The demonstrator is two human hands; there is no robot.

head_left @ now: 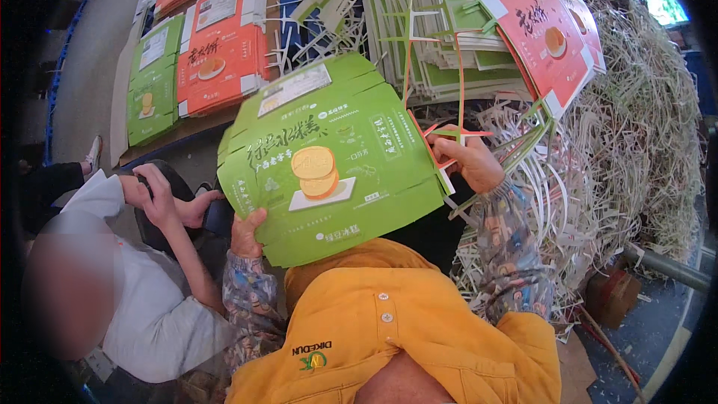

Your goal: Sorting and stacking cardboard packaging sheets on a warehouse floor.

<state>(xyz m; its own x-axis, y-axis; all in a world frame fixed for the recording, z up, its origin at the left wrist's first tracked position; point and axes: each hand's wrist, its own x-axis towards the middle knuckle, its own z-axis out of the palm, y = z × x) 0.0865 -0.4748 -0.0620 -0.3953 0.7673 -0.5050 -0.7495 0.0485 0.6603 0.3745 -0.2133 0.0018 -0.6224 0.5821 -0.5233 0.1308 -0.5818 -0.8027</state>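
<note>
Green printed cardboard box blanks (pixel 336 172), with a picture of round cakes on them, lie tilted in front of my body. My left hand (pixel 247 233) grips their lower left edge, thumb on top and fingers underneath. At the right edge my right hand (pixel 473 158) is closed, fingers curled on thin cardboard trim strips (pixel 458 135) in green, orange and white. The strips run up to a large stack of uncut green and orange sheets (pixel 449 52). My right fingertips are partly hidden by the strips.
Neat piles of green blanks (pixel 155 78) and orange blanks (pixel 222 49) stand at the far left. Shredded trim waste (pixel 621 127) heaps up along the right. Another person in a white shirt (pixel 161 322) sits close at my left. A metal pipe (pixel 669 268) is at the right.
</note>
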